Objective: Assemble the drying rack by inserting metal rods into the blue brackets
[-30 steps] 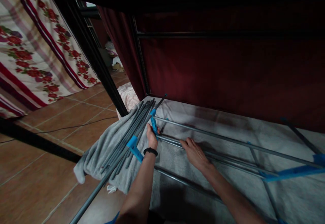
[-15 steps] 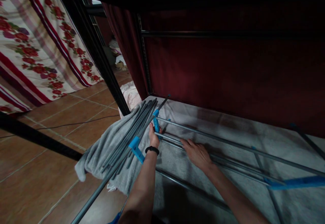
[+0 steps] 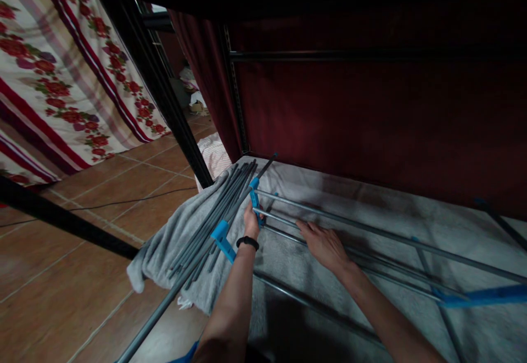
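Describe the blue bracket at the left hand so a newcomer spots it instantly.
Find the dark red curtain, then drop to the grey blanket. Near its left end, just right of the loose rods, is the blue bracket. Unlike the nearer bracket on the same long tube, it has the left hand around it.

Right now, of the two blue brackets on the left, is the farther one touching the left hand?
Touching: the head view shows the left hand wrapped around the farther bracket, visible on both sides of it.
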Tool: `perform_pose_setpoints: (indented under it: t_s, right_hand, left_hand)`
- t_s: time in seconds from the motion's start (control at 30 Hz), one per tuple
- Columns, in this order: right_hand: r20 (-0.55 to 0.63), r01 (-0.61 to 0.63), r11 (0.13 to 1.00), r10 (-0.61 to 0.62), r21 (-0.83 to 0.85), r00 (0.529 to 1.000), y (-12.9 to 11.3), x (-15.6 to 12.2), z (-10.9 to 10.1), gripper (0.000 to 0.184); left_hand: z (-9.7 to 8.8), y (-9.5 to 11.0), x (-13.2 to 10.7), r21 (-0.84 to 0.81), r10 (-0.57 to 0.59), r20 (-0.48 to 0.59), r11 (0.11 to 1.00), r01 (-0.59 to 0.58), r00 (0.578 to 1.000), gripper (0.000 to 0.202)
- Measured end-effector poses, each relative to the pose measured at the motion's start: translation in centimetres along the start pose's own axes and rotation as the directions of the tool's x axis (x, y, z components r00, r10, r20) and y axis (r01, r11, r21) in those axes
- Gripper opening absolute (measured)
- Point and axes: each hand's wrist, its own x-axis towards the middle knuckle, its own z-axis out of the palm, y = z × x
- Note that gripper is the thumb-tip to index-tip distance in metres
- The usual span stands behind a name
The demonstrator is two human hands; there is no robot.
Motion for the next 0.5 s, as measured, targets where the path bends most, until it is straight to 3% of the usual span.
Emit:
perform_pose_setpoints:
  t_s: [0.17,0.33,0.5]
  right_hand:
    - [-0.011,-0.005,1.0,0.005,0.021,1.0,0.8,0.1,0.7,0.048]
    - [-0.034,0.035,0.997,-0.032,0.074,0.999,1.2,0.3,0.9,0.045]
    - [-0.063,0.085,0.989,-0.078,0.121,0.995,-0.5,1.4,-0.2,0.044]
  left_hand:
    - [1.2,1.1,-0.7,-0.036,0.03,0.038,0.999,-0.028,0.999,0.056]
    - [2.5,1.7,-1.2,0.082,0.163,0.059,0.982,-0.167,0.985,0.059]
    - [3.1,1.6,-1.1,0.087,0.156,0.0,0.984,-0.155,0.988,0.063]
